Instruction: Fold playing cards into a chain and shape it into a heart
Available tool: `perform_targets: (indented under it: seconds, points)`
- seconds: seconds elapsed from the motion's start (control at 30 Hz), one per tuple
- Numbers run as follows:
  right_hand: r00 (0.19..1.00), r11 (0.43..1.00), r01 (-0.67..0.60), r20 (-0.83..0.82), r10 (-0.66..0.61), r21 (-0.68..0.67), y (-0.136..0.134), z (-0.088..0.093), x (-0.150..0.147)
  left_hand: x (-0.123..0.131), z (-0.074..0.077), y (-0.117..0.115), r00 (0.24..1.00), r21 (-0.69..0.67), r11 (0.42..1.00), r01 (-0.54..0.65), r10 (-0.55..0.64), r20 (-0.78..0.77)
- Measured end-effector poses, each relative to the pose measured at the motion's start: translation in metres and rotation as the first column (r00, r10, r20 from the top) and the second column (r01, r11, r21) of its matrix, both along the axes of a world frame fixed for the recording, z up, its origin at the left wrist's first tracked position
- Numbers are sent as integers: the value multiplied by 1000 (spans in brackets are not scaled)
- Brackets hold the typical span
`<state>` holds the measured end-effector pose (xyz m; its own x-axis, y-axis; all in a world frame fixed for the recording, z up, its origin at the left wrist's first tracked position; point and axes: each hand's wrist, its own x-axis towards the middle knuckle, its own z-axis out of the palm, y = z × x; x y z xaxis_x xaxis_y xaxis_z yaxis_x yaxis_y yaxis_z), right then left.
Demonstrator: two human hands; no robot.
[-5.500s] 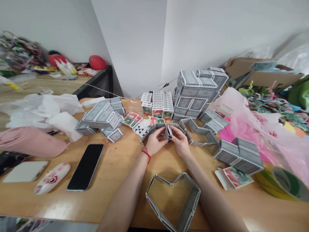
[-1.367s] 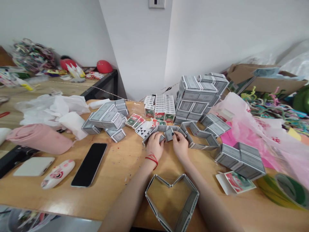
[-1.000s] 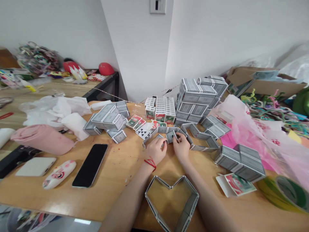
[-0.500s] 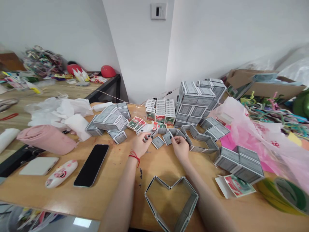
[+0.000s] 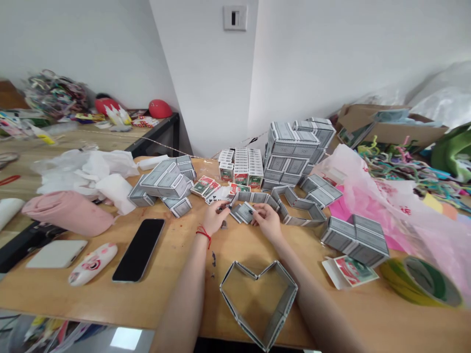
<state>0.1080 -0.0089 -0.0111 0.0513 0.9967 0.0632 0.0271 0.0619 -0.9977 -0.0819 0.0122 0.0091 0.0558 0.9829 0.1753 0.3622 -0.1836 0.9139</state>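
Observation:
My right hand [image 5: 268, 221] pinches a grey-backed playing card [image 5: 244, 213] at its right edge. The card overlaps another in front of a low, bent wall of cards [image 5: 253, 197]. Facing it from the left is my left hand [image 5: 216, 218], with a red string bracelet at the wrist. Its fingers are closed at the left end of the cards, and what they hold is hidden. Between my forearms stands a heart-shaped frame of cards [image 5: 235, 321]. A second open card frame [image 5: 300, 211] stands to the right of my right hand.
Stacked card blocks stand at left [image 5: 165, 181] and right [image 5: 290, 162]. Boxed decks [image 5: 247, 166] sit at the back. A phone [image 5: 139, 250] and pink roll [image 5: 69, 213] lie left. Yellow-green tape [image 5: 392, 279] and an open card box [image 5: 355, 271] lie right.
My right hand has moved left with the card, bringing it over the card beside it. My left hand stays near the same spot. The whole view has shifted slightly.

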Motion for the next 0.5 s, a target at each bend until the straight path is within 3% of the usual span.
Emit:
perform_targets:
  seconds: [0.13,0.23,0.37,0.5]
  points:
    - [975,998,-45,217,34,50,1,-5,-4,1,1,-1,1000,-29,1000,1,-2,-12]
    - [947,994,-6,319,-29,108,0,-5,-6,1,3,-2,1000,-68,998,17,-18,-14]
    - [966,983,115,216,-144,141,-1,-3,-4,-2,6,-3,999,-106,993,47,-46,3]
    - [995,994,99,22,-100,43,-1,-3,0,-5,7,-4,994,-117,988,104,-105,-10]
